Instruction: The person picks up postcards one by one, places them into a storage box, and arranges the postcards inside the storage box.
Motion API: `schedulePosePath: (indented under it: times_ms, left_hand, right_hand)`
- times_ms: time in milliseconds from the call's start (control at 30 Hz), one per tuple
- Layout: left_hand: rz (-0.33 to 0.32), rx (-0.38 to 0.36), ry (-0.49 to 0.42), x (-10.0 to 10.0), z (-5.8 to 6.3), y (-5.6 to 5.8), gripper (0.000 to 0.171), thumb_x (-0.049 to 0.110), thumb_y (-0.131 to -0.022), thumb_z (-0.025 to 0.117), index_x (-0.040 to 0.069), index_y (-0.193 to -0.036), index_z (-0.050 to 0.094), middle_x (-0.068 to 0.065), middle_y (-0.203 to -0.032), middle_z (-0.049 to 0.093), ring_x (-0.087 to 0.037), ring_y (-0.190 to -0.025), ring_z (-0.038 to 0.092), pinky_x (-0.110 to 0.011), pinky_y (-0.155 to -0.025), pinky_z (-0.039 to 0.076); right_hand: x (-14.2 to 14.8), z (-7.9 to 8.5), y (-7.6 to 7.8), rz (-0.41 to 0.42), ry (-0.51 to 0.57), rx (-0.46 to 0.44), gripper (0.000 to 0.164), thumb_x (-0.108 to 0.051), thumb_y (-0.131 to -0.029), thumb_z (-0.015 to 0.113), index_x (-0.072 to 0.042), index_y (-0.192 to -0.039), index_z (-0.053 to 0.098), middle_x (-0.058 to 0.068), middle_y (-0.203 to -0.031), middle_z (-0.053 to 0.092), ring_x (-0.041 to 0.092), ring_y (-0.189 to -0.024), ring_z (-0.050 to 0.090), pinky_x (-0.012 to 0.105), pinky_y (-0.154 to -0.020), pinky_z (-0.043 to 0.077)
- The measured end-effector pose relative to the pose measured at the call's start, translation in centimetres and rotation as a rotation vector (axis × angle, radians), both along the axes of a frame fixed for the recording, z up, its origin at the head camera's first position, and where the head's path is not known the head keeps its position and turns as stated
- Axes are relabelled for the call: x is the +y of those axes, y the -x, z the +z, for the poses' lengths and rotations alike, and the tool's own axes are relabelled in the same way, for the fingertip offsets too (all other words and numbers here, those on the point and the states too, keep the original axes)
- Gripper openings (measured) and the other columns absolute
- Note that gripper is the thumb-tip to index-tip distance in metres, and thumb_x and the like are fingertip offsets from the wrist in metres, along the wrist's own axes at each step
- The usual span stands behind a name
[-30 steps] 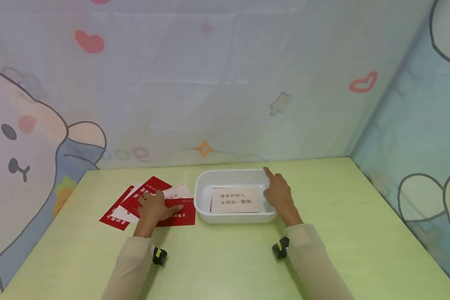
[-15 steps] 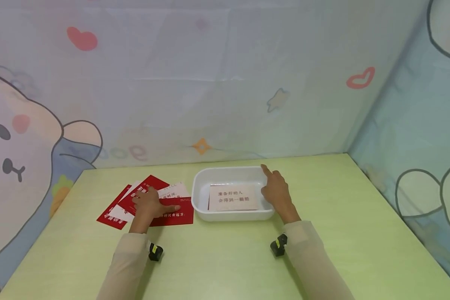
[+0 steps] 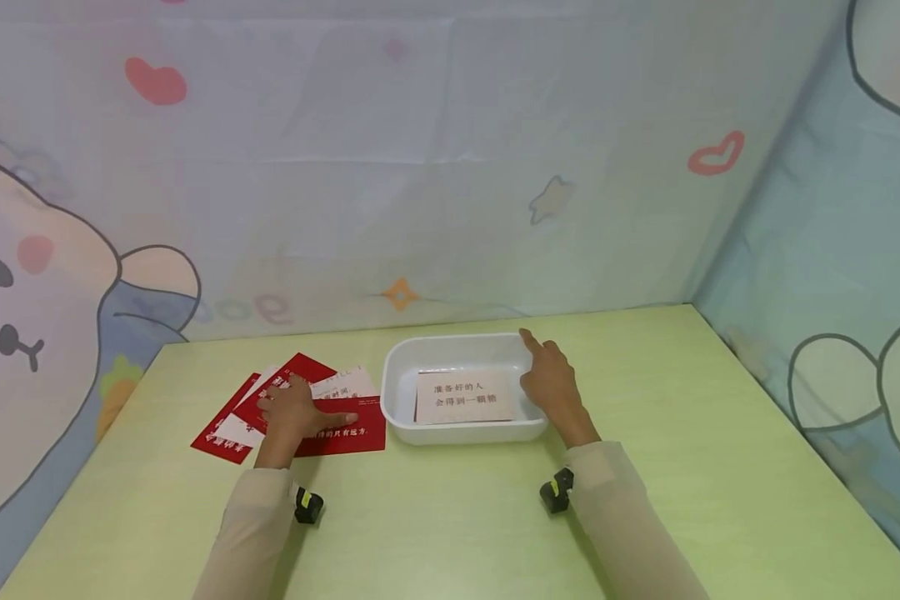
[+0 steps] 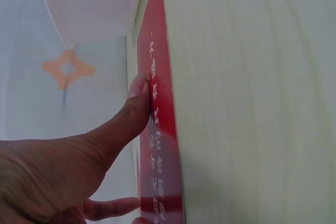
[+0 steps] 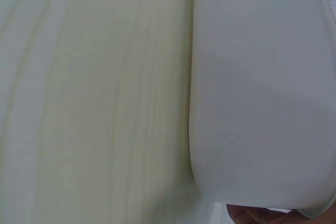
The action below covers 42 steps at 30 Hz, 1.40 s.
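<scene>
- Left hand [image 3: 291, 421]: fingers apart, thumb stretched out toward the tray side; rests over the spread of cards, palm side down.
- Left thumb tip touches the rectangular red card with white lettering [image 3: 352, 442]; left wrist view shows the same contact, with another fingertip close to that card lower down. Can't tell whether that finger presses.
- Around the left hand, overlapping, lying flat: tilted red card with white print [image 3: 300, 371], white card with dark print [image 3: 348, 382], second white card [image 3: 240, 431], leftmost red card with white print [image 3: 219, 451]. The hand partly covers the pile.
- Right hand [image 3: 553, 385]: at the right end of the shallow white rounded tray [image 3: 457, 434], touching its rim; index finger extended past the far right corner, other fingers bent. Thumb mostly hidden, so can't tell if the fingers clamp the rim; right wrist view gives only a sliver of them by the tray end.
- Tray sits on the pale yellow-green table [image 3: 435, 525], just beside the red card under the left thumb; inside lies a pale card with dark lettering [image 3: 465, 397], red edge showing along its left.
- Both arms reach forward from the near edge, beige sleeves [image 3: 633, 525] down to the wrists, well apart, angled inward.
</scene>
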State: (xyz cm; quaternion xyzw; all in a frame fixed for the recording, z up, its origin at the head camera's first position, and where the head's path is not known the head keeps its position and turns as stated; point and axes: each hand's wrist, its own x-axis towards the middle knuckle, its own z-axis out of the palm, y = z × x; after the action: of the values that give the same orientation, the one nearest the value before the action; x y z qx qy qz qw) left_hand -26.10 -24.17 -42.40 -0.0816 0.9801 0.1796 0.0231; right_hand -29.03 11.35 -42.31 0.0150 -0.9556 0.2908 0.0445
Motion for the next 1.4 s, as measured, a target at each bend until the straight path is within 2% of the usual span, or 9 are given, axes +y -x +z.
schedulePosePath:
  times_ms: [167, 267, 600, 800, 1000, 1233, 1400]
  left_hand:
    - [0.021, 0.018, 0.033, 0.08, -0.2, 0.03, 0.1, 0.049, -0.062, 0.08, -0.015, -0.123, 0.034, -0.041, -0.115, 0.04, -0.057, -0.11, 0.03, -0.068, -0.092, 0.033]
    - [0.026, 0.018, 0.042, 0.07, -0.19, 0.02, 0.101, 0.049, -0.062, 0.08, -0.015, -0.125, 0.034, -0.042, -0.118, 0.038, -0.056, -0.111, 0.03, -0.067, -0.091, 0.035]
    - [0.006, 0.023, -0.029, -0.08, -0.03, 0.04, 0.096, 0.042, -0.065, 0.08, -0.016, -0.126, 0.033, -0.044, -0.122, 0.032, -0.059, -0.115, 0.024, -0.07, -0.089, 0.036]
    - [-0.031, 0.038, -0.08, -0.23, -0.28, 0.29, 0.08, 0.04, -0.068, 0.079, -0.013, -0.113, 0.04, -0.044, -0.124, 0.03, -0.063, -0.118, 0.016, -0.072, -0.091, 0.031]
    - [-0.059, 0.031, -0.096, -0.54, -0.4, 0.4, 0.066, 0.041, -0.071, 0.077, -0.006, -0.101, 0.042, -0.042, -0.12, 0.035, -0.061, -0.117, 0.022, -0.069, -0.091, 0.035]
    - [-0.096, 0.047, -0.106, -0.75, -0.6, 0.31, 0.07, 0.041, -0.077, 0.073, -0.009, -0.115, 0.044, -0.042, -0.123, 0.036, -0.062, -0.119, 0.019, -0.072, -0.093, 0.03]
    - [-0.096, 0.074, -0.126, -0.73, -0.79, 0.29, 0.066, 0.04, -0.077, 0.073, -0.006, -0.115, 0.044, -0.036, -0.116, 0.041, -0.054, -0.112, 0.03, -0.066, -0.088, 0.039]
  right_hand:
    - [0.05, 0.19, -0.01, 0.001, -0.009, 0.005, 0.073, 0.006, -0.079, 0.053, -0.009, -0.146, 0.031, 0.031, -0.122, 0.047, 0.037, -0.095, 0.052, 0.055, -0.08, 0.049]
    - [0.07, 0.2, -0.06, -0.001, -0.01, 0.005, 0.073, 0.006, -0.079, 0.053, -0.008, -0.146, 0.031, 0.031, -0.123, 0.047, 0.037, -0.096, 0.052, 0.055, -0.08, 0.049]
    - [0.06, -0.21, -0.11, -0.001, -0.01, 0.023, 0.072, 0.006, -0.078, 0.053, -0.008, -0.145, 0.032, 0.031, -0.122, 0.048, 0.037, -0.096, 0.051, 0.055, -0.08, 0.048]
    - [0.04, -0.11, -0.05, 0.003, -0.003, 0.02, 0.073, 0.006, -0.078, 0.053, -0.008, -0.146, 0.031, 0.031, -0.123, 0.047, 0.039, -0.098, 0.051, 0.056, -0.082, 0.047]
    - [0.09, -0.08, -0.04, -0.005, -0.008, 0.016, 0.073, 0.006, -0.078, 0.054, -0.009, -0.146, 0.03, 0.031, -0.124, 0.047, 0.038, -0.099, 0.051, 0.056, -0.082, 0.048]
    - [0.0, 0.12, -0.16, -0.005, -0.009, 0.025, 0.072, 0.006, -0.078, 0.054, -0.008, -0.146, 0.031, 0.031, -0.123, 0.048, 0.038, -0.098, 0.051, 0.056, -0.082, 0.048]
    - [0.01, 0.01, -0.12, -0.004, -0.011, 0.02, 0.072, 0.006, -0.079, 0.053, -0.008, -0.146, 0.031, 0.031, -0.123, 0.047, 0.038, -0.097, 0.051, 0.055, -0.081, 0.048]
